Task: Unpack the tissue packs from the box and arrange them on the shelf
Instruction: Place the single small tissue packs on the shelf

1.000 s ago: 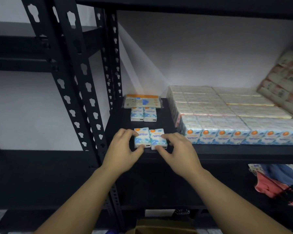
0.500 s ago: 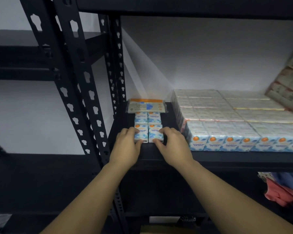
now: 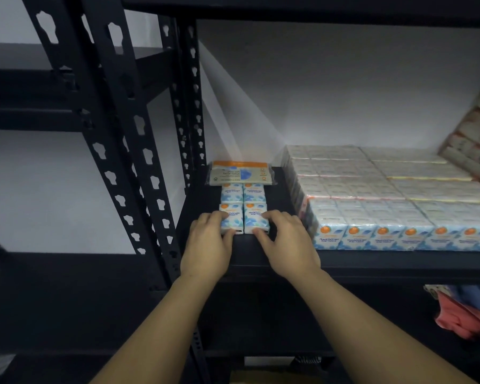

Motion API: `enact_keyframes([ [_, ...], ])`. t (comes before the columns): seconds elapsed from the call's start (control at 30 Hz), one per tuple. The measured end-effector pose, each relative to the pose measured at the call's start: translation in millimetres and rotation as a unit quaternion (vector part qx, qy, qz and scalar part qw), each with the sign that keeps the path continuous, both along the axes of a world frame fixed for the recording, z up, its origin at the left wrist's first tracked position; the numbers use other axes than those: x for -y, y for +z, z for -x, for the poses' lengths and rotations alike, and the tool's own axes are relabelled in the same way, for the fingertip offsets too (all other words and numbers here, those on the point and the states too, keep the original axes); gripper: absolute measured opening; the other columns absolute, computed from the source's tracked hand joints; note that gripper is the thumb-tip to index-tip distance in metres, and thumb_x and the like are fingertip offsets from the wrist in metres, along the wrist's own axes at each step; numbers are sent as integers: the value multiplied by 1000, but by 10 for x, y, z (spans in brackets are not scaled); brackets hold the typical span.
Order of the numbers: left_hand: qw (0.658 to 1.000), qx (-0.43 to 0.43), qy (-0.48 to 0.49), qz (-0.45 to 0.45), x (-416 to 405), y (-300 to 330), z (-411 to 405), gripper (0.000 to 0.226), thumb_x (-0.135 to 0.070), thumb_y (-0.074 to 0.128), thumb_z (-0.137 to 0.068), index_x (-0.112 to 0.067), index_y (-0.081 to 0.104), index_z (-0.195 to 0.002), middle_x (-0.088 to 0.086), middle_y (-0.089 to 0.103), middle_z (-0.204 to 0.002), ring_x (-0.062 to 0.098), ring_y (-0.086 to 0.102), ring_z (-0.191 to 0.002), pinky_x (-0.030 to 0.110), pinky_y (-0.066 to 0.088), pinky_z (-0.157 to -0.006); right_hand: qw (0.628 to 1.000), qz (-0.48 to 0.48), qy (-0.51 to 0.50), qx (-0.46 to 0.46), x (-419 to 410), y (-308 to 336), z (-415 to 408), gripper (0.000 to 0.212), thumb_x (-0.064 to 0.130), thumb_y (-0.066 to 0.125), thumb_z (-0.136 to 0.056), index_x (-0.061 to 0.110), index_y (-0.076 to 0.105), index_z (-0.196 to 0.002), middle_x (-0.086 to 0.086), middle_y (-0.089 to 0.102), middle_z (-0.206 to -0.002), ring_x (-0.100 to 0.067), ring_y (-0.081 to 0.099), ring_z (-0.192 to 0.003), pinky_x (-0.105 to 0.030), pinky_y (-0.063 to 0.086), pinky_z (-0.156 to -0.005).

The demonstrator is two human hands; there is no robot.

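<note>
Two small blue-and-white tissue packs lie side by side near the front of the black shelf (image 3: 372,263). My left hand (image 3: 208,242) grips the left front pack (image 3: 232,214), fingers over its top and thumb at its front edge. My right hand (image 3: 284,238) grips the right front pack (image 3: 255,214) the same way. Directly behind them sits another pair of small packs (image 3: 243,192), touching the front pair. A flat facial tissue pack (image 3: 241,174) with an orange band lies at the back.
A large block of wrapped tissue packs (image 3: 385,206) fills the shelf to the right. More packs (image 3: 474,139) lean at the far right. A perforated black upright (image 3: 117,139) stands left. Pink and blue cloth (image 3: 460,311) sits on the lower shelf.
Both hands have pushed the front pair of packs back along the shelf until it meets the pair behind. The camera has come closer to the shelf.
</note>
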State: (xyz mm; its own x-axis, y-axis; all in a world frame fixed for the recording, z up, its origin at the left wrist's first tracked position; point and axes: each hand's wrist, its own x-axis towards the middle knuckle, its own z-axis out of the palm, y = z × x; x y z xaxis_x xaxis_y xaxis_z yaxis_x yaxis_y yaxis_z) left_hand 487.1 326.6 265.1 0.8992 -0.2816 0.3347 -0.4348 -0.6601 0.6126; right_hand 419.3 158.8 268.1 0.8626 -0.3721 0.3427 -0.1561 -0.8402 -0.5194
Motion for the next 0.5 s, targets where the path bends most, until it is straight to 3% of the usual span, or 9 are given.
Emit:
enact_keyframes([
  [0.5, 1000, 2, 12, -4, 29, 4, -4, 41, -29, 64, -101, -21, 57, -140, 1, 59, -135, 20, 50, -122, 35, 49, -94, 1000, 0, 5, -8, 1, 10, 8, 39, 41, 61, -102, 27, 57, -138, 6, 62, -127, -14, 49, -121, -36, 49, -98],
])
